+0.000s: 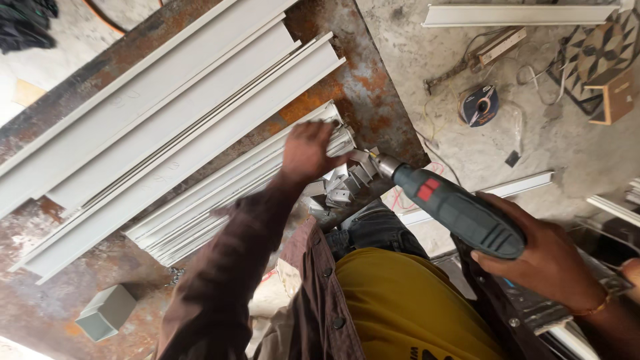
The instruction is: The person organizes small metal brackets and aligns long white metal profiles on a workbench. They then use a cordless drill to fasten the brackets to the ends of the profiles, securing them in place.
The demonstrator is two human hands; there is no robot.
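Gripping the dark green power drill (pixel 460 212) with the red switch patch, my right hand (pixel 543 257) is wrapped tight around its handle, low at the right of view, just past my yellow shirt (pixel 400 307). The drill's metal chuck points up and left, its tip just beside a small heap of short grey metal bracket pieces (pixel 340 187) lying at the edge of the rusty steel worktable (pixel 373 100). My left hand (pixel 308 150), on a brown sleeve (pixel 220 280), reaches across and rests palm down on the near end of a bundle of long white channel profiles (pixel 220 193); its fingers are spread over the bundle's end, and I cannot tell whether they are curled around it. The two hands are well apart. A short grey square tube offcut (pixel 107 311) lies lower left on the table. Beyond the bundle, wider white profile lengths (pixel 167 113) lie side by side, running diagonally. Farther off, on the concrete floor, sits a small spool of wire (pixel 479 105).
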